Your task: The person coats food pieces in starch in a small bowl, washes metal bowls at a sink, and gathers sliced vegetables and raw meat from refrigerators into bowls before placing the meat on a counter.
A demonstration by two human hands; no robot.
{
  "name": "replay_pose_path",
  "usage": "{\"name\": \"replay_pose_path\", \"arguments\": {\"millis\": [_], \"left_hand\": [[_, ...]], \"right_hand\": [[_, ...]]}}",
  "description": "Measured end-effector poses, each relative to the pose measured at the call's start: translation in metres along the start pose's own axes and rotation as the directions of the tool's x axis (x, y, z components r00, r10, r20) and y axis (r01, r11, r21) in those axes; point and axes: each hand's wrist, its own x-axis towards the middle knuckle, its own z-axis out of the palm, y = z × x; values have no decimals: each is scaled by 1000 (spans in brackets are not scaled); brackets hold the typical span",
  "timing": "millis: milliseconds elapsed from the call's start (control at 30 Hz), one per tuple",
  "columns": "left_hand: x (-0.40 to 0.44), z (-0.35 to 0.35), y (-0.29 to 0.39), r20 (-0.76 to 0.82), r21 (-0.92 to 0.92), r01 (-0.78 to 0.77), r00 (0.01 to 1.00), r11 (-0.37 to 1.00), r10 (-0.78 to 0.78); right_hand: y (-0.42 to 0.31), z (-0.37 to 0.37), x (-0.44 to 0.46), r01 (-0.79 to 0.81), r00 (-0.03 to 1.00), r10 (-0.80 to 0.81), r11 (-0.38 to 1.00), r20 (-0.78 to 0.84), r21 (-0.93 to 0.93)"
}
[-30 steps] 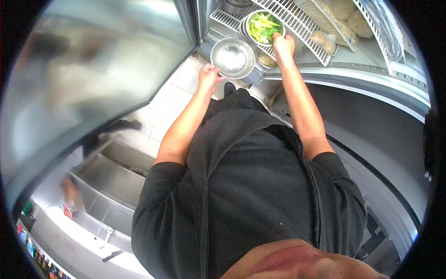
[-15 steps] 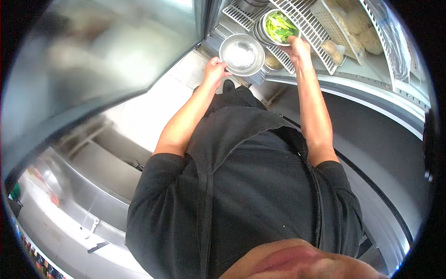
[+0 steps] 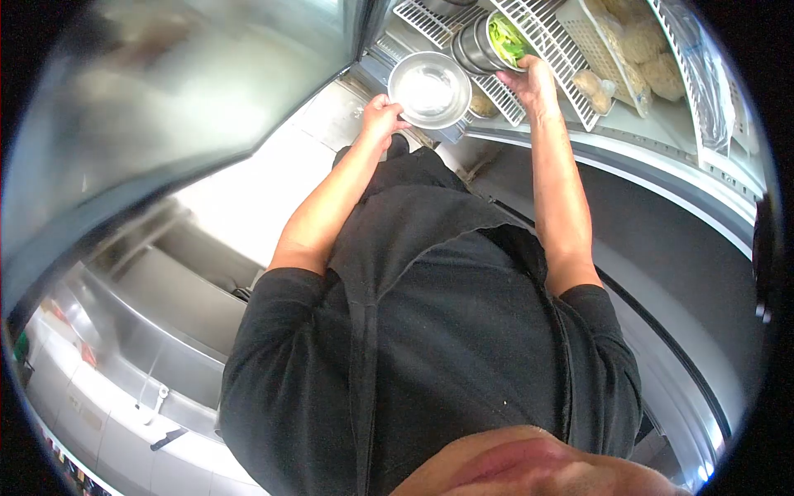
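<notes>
My left hand (image 3: 382, 118) grips the near left rim of a shallow round metal bowl (image 3: 430, 89). The bowl's inside looks shiny, and I cannot make out any contents. My right hand (image 3: 532, 83) is closed on the rim of a round metal container (image 3: 494, 54), at the refrigerator's shelf edge. Cut green vegetables (image 3: 506, 40) lie inside that container, which tilts with its mouth toward the right. Further metal rims (image 3: 466, 54) show just behind it, like a stack; whether they are separate pots is hard to tell. Bowl and container are close together.
White wire shelves (image 3: 529, 33) carry a plastic basket (image 3: 585, 37) and several bagged pale items (image 3: 653, 58). The refrigerator's glass door (image 3: 190, 107) stands open at left. A stainless steel counter (image 3: 178, 302) lies at lower left.
The container with greens has tipped to the right, showing more of its outer side. My right hand has risen slightly with it. The bowl has shifted a little up.
</notes>
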Motion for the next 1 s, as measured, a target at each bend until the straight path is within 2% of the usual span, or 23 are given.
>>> {"name": "replay_pose_path", "arguments": {"millis": [33,67,133,233,433,600,633,1000], "left_hand": [[2,-1,-1,-3,-4,3,1000,1000,-3],[2,-3,-3,1,-8,0,1000,1000,0],[0,-6,-4,7,-19,-7,1000,1000,7],[2,-8,-2,-5,-7,-4,1000,1000,4],[3,-14,-6,-176,33,-3,984,999,9],[30,-16,-20,-158,105,-12,987,994,29],[34,-14,-22,-156,124,-5,987,992,25],[42,17,-13,-117,59,24,993,998,-17]], "right_hand": [[1,5,-3,-15,1000,16,999,-15,32],[-1,7,-9,-23,999,22,999,-34,-30],[0,13,-9,-18,1000,17,1000,-19,-21],[5,13,7,5,998,-5,1000,66,-2],[5,20,6,27,998,-27,1000,53,-1],[4,17,4,17,997,-12,997,71,-75],[3,18,3,22,999,-19,993,26,-119],[21,12,-2,-15,995,30,989,100,-145]]}}
